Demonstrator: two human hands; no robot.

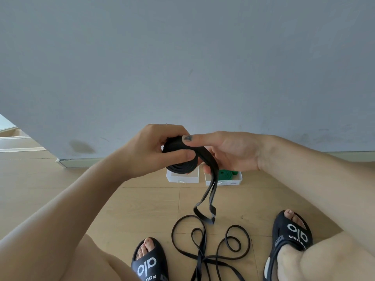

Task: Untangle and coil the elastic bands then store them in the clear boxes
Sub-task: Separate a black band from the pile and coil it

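Boxes reachable — tangled bands perhaps underfoot.

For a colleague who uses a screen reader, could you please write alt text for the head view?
Two hands wind a black elastic band into a coil: the left hand grips the coil, the right hand guides its hanging tail. Beyond stand two clear boxes, one holding a green band; thin black bands lie tangled between sandalled feet.

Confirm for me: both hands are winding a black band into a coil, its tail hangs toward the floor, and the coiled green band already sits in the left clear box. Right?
Not quite. The head view shows the green band in the right clear box, not the left clear box. The rest holds: the left hand and right hand wind the black band, tail hanging toward the floor.
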